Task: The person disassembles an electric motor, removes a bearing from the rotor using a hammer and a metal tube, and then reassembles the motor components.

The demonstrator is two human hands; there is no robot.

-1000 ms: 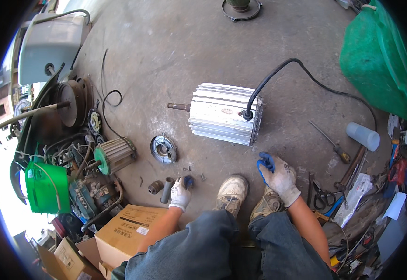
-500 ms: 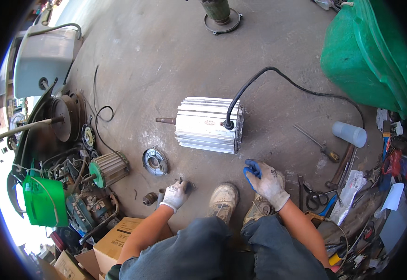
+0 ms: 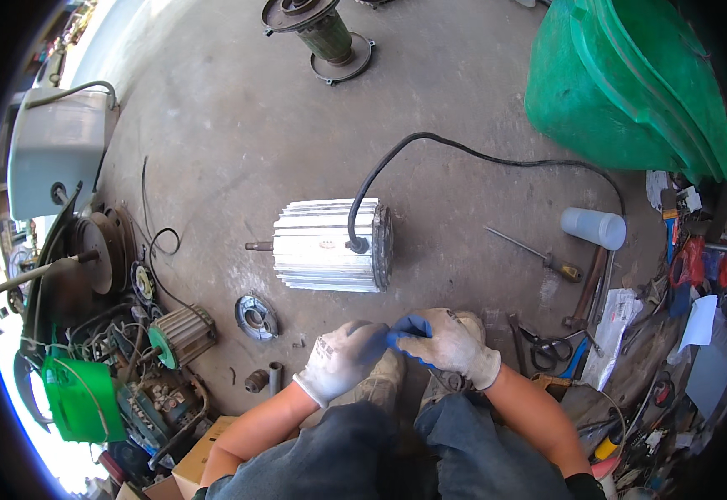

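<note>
My left hand [image 3: 345,357], in a white work glove, is raised over my shoes with its fingers pinched. My right hand [image 3: 447,343], in a white glove with blue fingertips, meets it there, also pinched. Whatever sits between the fingertips is too small or hidden to make out. Just beyond them a silver finned electric motor [image 3: 317,262] lies on its side, its shaft [image 3: 258,246] pointing left and a black cable [image 3: 430,136] rising from it. A round metal end cover [image 3: 245,310] rests on the floor nearer to my left hand, and a short metal tube [image 3: 276,377] stands close by.
On the right lie a screwdriver [image 3: 538,257], a translucent plastic cup [image 3: 593,227], a hammer [image 3: 590,292] and black-handled scissors [image 3: 544,347]. A smaller green-ended motor [image 3: 182,336] and a green bucket [image 3: 82,398] crowd the left. A large green bin [image 3: 580,108] stands far right.
My left hand has left the floor near the tube and moved right and up. My right hand has shifted left and down to meet it. The whole view has turned somewhat.
</note>
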